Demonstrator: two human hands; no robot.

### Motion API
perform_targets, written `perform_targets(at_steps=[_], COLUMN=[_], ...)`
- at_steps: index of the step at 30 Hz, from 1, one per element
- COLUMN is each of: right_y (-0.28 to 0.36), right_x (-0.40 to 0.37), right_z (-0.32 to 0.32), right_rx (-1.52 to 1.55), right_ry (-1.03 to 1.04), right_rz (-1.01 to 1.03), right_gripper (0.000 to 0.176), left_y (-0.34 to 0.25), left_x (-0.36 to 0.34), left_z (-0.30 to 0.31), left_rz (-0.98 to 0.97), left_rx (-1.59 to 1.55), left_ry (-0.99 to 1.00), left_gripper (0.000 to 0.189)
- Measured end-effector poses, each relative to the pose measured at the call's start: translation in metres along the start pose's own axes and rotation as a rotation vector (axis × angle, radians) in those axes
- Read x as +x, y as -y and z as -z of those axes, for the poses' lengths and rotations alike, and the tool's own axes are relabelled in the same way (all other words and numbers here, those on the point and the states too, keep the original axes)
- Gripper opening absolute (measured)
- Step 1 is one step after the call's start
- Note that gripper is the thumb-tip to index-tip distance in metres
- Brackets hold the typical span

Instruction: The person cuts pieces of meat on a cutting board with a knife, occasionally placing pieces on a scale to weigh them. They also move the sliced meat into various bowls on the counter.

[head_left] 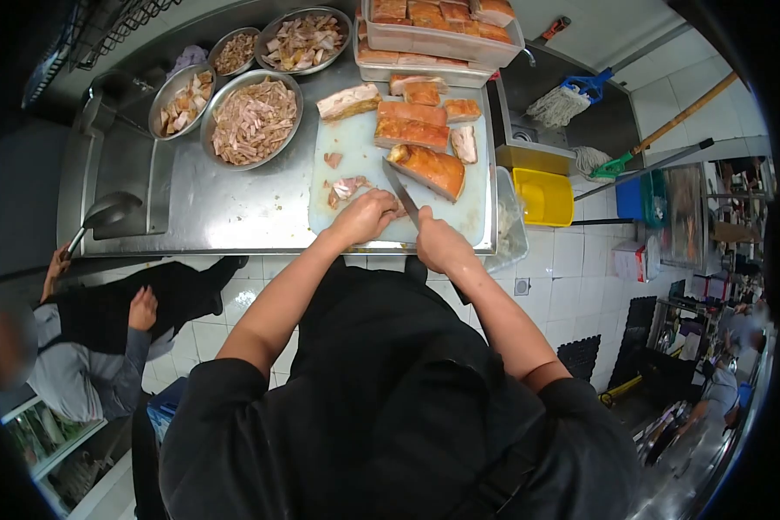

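My right hand (445,243) is closed around the handle of a knife (400,192), its blade pointing away from me over the white cutting board (338,160). Beside the blade, my left hand (364,217) has its fingers curled down on a small piece of roast pork (398,208), mostly hidden under them. Cut scraps of pork (348,187) lie just beyond that hand. A large crisp-skinned slab of roast pork (429,171) sits right of the blade, with more pork blocks (412,124) behind it.
Steel bowls of cut meat, the largest holding pork strips (253,120), stand at the back left. Stacked plastic tubs (442,48) of pork are at the back. Left is a sink (130,195), where another person holds a ladle (111,211). A yellow bin (542,196) and mops (563,104) are right.
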State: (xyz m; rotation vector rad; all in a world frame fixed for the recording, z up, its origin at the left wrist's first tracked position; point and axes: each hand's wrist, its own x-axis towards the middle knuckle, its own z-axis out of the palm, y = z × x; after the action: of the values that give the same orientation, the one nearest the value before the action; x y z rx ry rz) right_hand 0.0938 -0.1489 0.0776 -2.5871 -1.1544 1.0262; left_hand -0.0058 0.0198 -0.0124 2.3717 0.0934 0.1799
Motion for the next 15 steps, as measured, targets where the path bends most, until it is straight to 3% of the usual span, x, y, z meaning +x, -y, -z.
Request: perform_targets(at_steps=[8,10,15], right_y=[0.001,-0.011,-0.005], right_x=[0.005,0.026,0.034], right_z=[-0.010,-0.041,-0.003], right_rx=[0.009,0.089,0.088], right_ry=[-0.010,-0.171,-0.112], right_rz=[-0.014,0.065,0.070], right_gripper=[0.023,0.023,0.023], left_y=[-0.003,0.001,-0.002], left_x=[-0.005,-0.002,-0.001], left_z=[-0.015,-0.012,-0.005], left_rz=[-0.066,-0.089,-0.117], left_rx=[-0.041,-0.042,-0.048], left_ry=[-0.105,-0.085,-0.057], left_gripper=[0.013,0.012,0.014])
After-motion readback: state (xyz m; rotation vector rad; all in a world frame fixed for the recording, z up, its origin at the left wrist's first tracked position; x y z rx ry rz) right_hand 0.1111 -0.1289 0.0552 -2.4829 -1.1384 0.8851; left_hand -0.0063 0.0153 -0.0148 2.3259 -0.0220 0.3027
